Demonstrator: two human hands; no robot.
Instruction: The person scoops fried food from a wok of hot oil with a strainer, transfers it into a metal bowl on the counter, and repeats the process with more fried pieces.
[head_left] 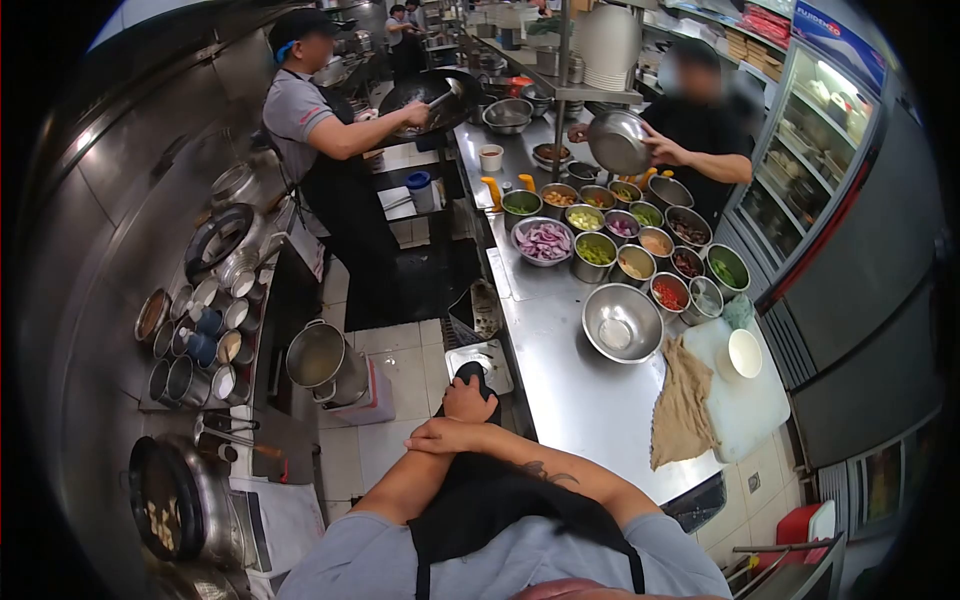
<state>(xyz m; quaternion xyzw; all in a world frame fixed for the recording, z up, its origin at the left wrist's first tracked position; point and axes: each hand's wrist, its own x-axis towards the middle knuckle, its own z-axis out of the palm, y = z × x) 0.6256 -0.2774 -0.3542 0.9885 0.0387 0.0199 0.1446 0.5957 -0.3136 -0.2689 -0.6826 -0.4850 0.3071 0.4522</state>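
My left hand (470,402) rests on my dark-clad knee (474,374), its fingers loosely spread, with no object visible in it. Across my left wrist lies my right hand (437,437), fingers extended over the forearm and holding no object. The steel counter (560,400) stands just right of my hands. On it are an empty steel bowl (622,323), a brown cloth (682,405) and a bowl of sliced purple onion (542,241).
A co-worker (320,130) holds a wok (430,100) at upper left; another (700,150) tilts a steel bowl (619,141) across the counter. A large pot (318,357) stands left of my knee. A white cup (739,355) sits on a cutting board (765,405).
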